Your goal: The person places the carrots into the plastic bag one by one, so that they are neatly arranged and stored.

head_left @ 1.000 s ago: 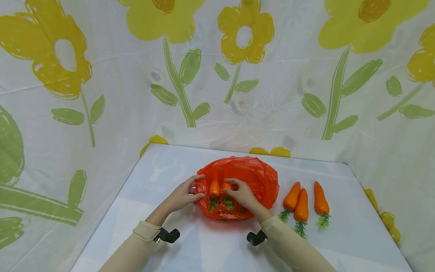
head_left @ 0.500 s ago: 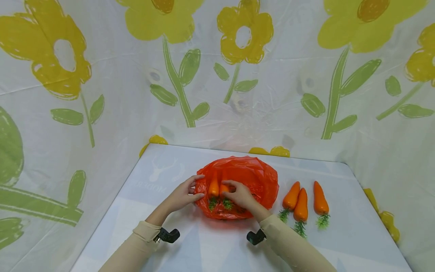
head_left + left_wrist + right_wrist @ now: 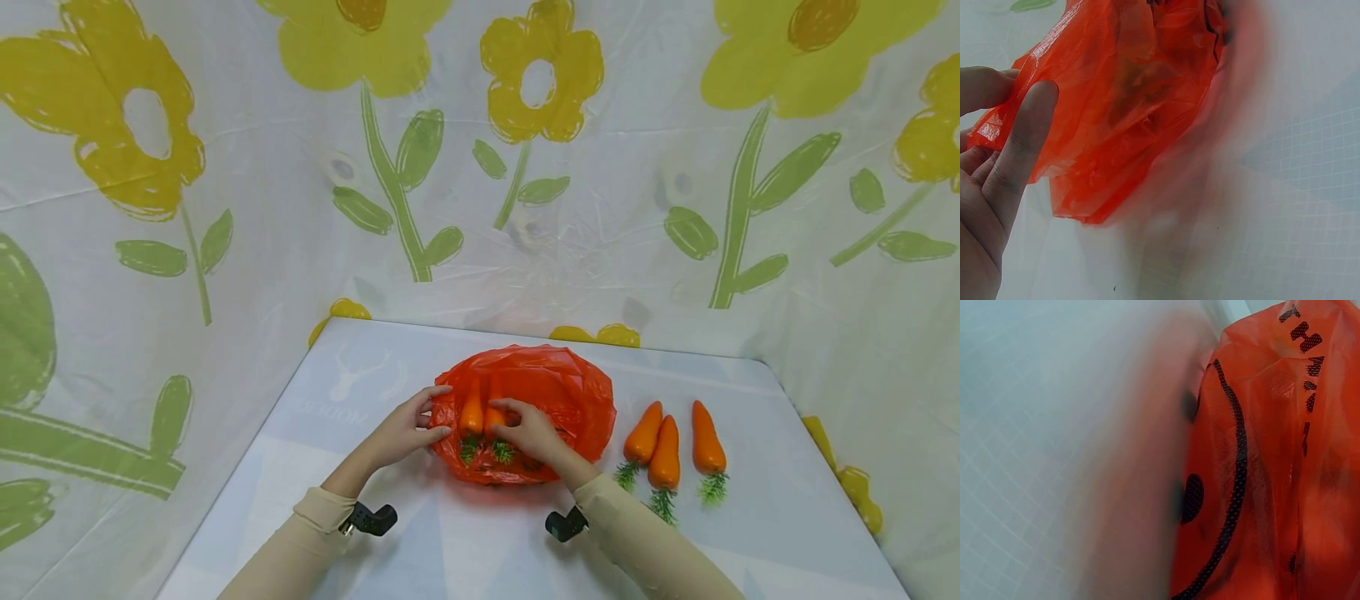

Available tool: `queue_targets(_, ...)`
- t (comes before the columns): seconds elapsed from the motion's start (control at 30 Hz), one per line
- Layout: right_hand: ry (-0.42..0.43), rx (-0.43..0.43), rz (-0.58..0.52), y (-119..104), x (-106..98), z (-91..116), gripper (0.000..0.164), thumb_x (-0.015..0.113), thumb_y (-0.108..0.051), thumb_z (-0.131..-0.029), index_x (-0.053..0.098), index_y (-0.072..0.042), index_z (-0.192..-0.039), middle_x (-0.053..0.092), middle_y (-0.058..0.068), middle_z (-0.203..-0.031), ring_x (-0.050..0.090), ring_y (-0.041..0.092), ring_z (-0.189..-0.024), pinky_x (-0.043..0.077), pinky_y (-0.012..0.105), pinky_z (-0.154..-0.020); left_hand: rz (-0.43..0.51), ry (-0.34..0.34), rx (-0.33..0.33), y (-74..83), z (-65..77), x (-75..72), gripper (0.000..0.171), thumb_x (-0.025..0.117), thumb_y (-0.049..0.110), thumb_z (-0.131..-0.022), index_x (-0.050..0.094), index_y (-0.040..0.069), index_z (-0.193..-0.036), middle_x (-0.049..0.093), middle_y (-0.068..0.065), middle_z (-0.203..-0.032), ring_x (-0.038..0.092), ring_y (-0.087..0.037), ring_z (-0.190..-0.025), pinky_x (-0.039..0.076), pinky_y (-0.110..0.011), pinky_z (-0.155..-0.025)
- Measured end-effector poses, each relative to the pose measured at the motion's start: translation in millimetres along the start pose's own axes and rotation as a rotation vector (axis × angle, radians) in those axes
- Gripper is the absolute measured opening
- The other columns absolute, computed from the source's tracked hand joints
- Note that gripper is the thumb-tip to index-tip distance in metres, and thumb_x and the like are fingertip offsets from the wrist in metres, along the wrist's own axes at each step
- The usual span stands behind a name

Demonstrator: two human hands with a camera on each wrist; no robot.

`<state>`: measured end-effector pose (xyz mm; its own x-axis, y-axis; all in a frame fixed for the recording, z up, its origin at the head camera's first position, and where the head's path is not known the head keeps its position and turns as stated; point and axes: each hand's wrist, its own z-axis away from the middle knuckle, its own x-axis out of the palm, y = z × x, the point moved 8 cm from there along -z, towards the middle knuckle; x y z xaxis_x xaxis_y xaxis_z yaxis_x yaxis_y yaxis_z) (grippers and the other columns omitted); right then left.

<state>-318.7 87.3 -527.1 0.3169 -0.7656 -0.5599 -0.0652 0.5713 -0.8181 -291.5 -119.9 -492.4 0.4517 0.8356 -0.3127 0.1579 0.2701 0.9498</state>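
A red plastic bag (image 3: 581,392) lies spread with its mouth toward me. My left hand (image 3: 401,429) pinches its left rim; in the left wrist view the thin film (image 3: 1094,119) runs between thumb and fingers. Inside the bag rest two orange carrots with green tops, side by side. The left carrot (image 3: 472,414) is untouched. On the other carrot (image 3: 493,423) is my right hand (image 3: 534,432), its thumb and fingers gripping the body. The right wrist view has only the bag's outer side (image 3: 1260,456) with black print; the right hand is hidden there.
Three more carrots lie on the white table (image 3: 787,467) right of the bag: two touching, one left carrot (image 3: 643,435) and one middle carrot (image 3: 665,454), and a separate right carrot (image 3: 707,440). A flower-printed curtain (image 3: 600,250) stands behind the table.
My right hand and the carrot in it have shifted slightly left, closer to the other carrot in the bag. The left hand and the bag have stayed in place.
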Motion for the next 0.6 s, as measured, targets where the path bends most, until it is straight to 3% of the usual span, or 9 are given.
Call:
queue_targets(0.37,0.027,-0.007,0.011,0.2,-1.8,2.1,0.055,0.075,-0.031,-0.094,0.057,-0.021,-0.145,0.058,0.010,-0.140,0.057,0.032,-0.119,0.049,0.057,-0.102,-0.024,0.012,-0.013,-0.3,1.1,-0.4,0.066,0.071,0.019,-0.097,0.038,0.007,-0.153,0.053,-0.025,-0.142,0.064,-0.037,-0.113,0.061,-0.039,-0.082)
queue_targets(0.6,0.051,-0.029,-0.004,-3.9,-8.3,8.1,0.054,0.075,-0.030,-0.094,0.059,-0.022,-0.144,0.063,0.008,-0.134,0.062,0.025,-0.102,0.057,0.046,-0.092,-0.032,0.009,-0.005,-1.4,0.1,-1.0,0.066,0.071,0.020,-0.097,0.038,0.008,-0.153,0.053,-0.024,-0.142,0.065,-0.034,-0.113,0.060,-0.036,-0.083)
